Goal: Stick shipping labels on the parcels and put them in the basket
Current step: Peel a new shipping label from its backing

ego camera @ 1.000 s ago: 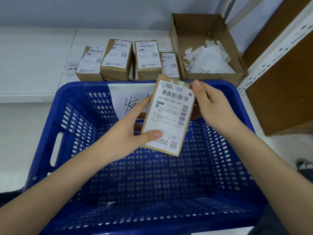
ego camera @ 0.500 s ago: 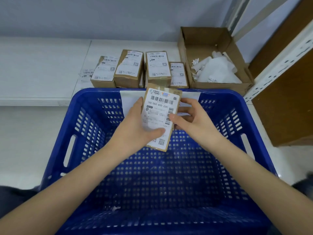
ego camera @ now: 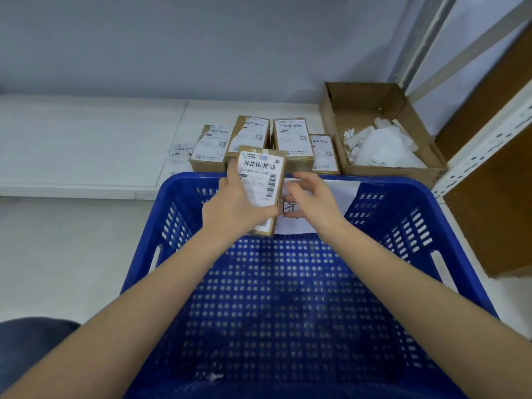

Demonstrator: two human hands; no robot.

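- Left hand (ego camera: 233,208) grips a small brown parcel (ego camera: 263,191), thumb across the lower front, fingers behind; parcel upright, tilted slightly, label (ego camera: 259,180) facing the camera.
- Parcel held over the far edge of the blue basket (ego camera: 403,226), at 12 o'clock from the basket's centre.
- Right hand (ego camera: 312,201) just beside the parcel at its 3 o'clock, fingers loosely spread, holding nothing; whether a fingertip touches the parcel cannot be told.
- White paper sheet (ego camera: 339,194) with handwriting hangs on the basket's far inner wall, behind the right hand.
- 4 labelled parcels (ego camera: 290,139) lie on the white shelf (ego camera: 86,145) at 12 o'clock beyond the basket.
- Open cardboard box (ego camera: 365,108) with white paper scraps (ego camera: 385,148) at 1 o'clock.
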